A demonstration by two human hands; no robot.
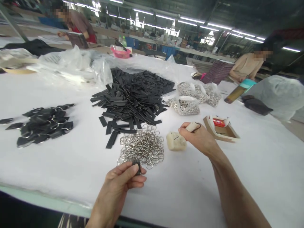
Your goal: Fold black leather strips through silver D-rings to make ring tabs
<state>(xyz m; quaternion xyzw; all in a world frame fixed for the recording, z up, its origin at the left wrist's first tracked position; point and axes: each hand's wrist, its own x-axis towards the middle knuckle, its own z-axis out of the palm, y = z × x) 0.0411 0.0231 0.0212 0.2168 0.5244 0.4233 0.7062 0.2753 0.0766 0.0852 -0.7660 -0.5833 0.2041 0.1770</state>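
The left hand [118, 177] reaches up from the bottom edge, palm turned inward, thumb pressed over the fingers to pinch a small dark strip of fabric [136, 166] just in front of a heap of silver metal D-shaped rings [144, 145]. The right hand [200, 136] comes in from the lower right, its forearm slanting, fingers curled beside a yellowish translucent block [176, 141]. A pale, dark-edged piece [193, 126] shows at its curled fingers; whether it is gripped or worn is unclear, as the palm is turned away. The strip is mostly covered by the left thumb and fingers, and both forearms are cut off by the frame.

Behind the rings spreads a large pile of flat black strips [135, 98]. Clear plastic bags [187, 106] contain more silver rings. A small brown cardboard box [225, 137] holds a red cylinder [218, 122], and a teal-lidded clear bottle [238, 91] contains brownish liquid.
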